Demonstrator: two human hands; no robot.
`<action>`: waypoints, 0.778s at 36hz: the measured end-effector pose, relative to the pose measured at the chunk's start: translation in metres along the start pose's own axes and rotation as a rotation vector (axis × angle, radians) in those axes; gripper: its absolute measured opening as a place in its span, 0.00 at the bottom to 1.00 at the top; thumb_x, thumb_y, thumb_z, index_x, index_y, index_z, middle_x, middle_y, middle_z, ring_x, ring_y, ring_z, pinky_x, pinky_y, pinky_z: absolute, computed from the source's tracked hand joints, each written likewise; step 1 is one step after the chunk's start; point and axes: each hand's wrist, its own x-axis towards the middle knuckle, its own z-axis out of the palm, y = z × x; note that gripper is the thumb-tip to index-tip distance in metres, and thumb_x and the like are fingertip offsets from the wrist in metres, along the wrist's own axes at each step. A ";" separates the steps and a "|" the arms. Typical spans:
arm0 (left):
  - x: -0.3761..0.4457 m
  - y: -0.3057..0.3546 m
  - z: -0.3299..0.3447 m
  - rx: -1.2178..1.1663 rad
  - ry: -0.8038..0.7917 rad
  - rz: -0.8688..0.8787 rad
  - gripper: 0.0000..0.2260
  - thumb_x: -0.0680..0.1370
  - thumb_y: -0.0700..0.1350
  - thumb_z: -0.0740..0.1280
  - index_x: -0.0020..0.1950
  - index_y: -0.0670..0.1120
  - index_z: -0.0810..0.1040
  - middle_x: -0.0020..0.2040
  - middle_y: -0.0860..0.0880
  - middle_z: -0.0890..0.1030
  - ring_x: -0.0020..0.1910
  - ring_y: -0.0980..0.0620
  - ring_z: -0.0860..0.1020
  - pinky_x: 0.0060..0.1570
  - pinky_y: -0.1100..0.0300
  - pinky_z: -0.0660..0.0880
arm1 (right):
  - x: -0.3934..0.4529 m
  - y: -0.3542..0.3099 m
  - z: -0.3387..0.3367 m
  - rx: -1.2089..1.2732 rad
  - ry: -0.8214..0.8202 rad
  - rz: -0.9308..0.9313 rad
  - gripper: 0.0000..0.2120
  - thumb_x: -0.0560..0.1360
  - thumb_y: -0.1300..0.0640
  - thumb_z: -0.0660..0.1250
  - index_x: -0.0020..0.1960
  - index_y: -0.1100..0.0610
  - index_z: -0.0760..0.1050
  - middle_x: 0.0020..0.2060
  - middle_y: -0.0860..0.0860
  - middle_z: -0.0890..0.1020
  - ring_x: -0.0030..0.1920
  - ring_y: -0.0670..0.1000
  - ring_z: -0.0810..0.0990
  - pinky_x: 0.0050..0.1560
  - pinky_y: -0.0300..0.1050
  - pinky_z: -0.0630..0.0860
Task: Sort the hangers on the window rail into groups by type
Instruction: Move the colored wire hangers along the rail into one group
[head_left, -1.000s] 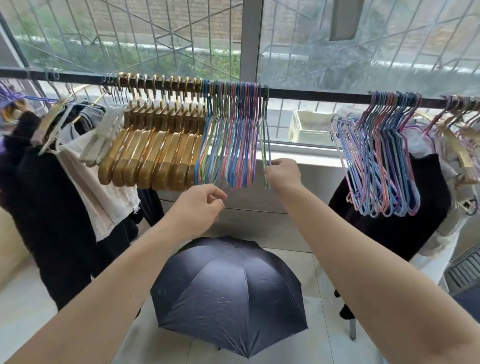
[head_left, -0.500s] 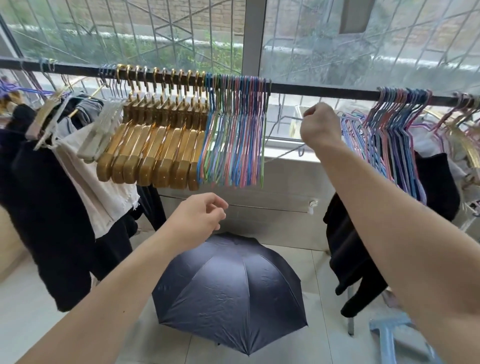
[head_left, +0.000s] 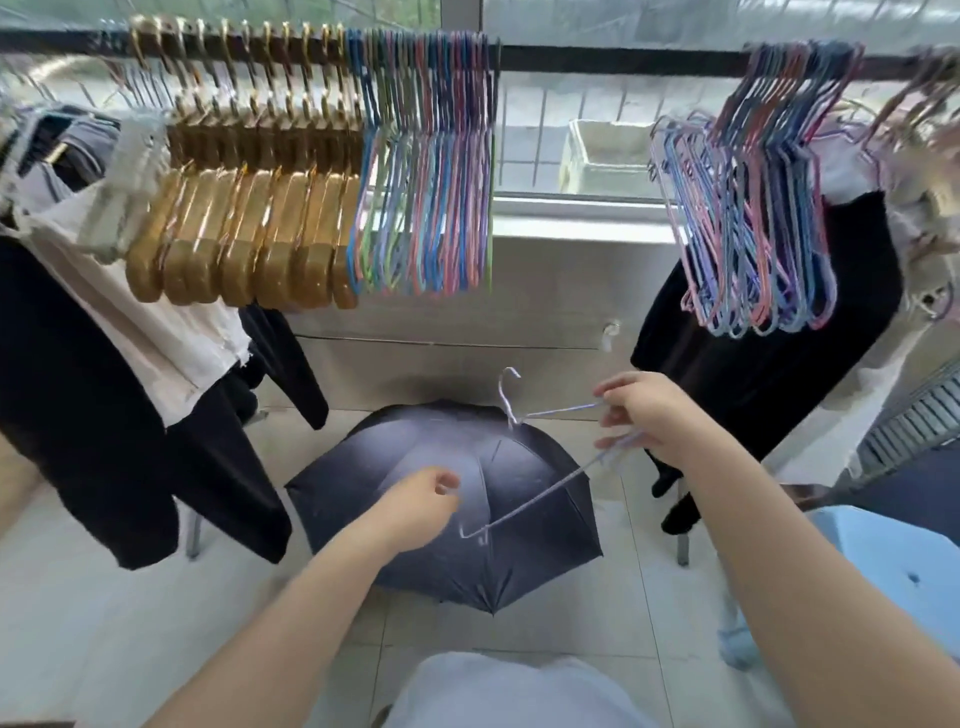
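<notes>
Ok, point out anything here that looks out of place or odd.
One thin wire hanger is off the rail, held low in the right hand over an open dark umbrella sitting on the floor. The rail's other hangers hang in tidy bunches.

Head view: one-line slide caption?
Right hand holds a pale wire hanger off the rail, above an open umbrella.

Soft daylight enters through the window (head_left: 597, 21) behind the rail (head_left: 613, 57), leaving the floor (head_left: 104, 623) bright with faint shadows. Motion blur smears the right-side hangers (head_left: 758, 208). Wide-angle distortion bends the rail and stretches the forearms at the edges.
</notes>
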 end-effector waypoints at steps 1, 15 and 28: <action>0.000 -0.005 0.007 0.008 -0.010 -0.037 0.19 0.84 0.50 0.64 0.75 0.52 0.70 0.69 0.49 0.75 0.55 0.50 0.78 0.47 0.60 0.73 | -0.006 0.006 -0.003 0.035 -0.046 0.007 0.09 0.82 0.69 0.59 0.53 0.65 0.79 0.41 0.60 0.76 0.40 0.54 0.77 0.38 0.59 0.85; -0.018 -0.101 -0.020 -0.189 0.042 -0.197 0.20 0.86 0.52 0.61 0.45 0.43 0.86 0.45 0.48 0.87 0.51 0.46 0.84 0.58 0.50 0.79 | -0.006 0.058 -0.056 0.475 -0.276 0.084 0.12 0.84 0.63 0.62 0.65 0.63 0.77 0.36 0.56 0.80 0.45 0.56 0.83 0.55 0.62 0.82; -0.058 -0.083 -0.041 -0.835 -0.292 -0.254 0.15 0.85 0.47 0.62 0.66 0.39 0.77 0.62 0.36 0.83 0.57 0.35 0.82 0.47 0.42 0.83 | 0.015 0.123 -0.022 0.181 0.038 0.271 0.12 0.82 0.63 0.59 0.41 0.54 0.70 0.38 0.53 0.74 0.33 0.50 0.78 0.33 0.44 0.78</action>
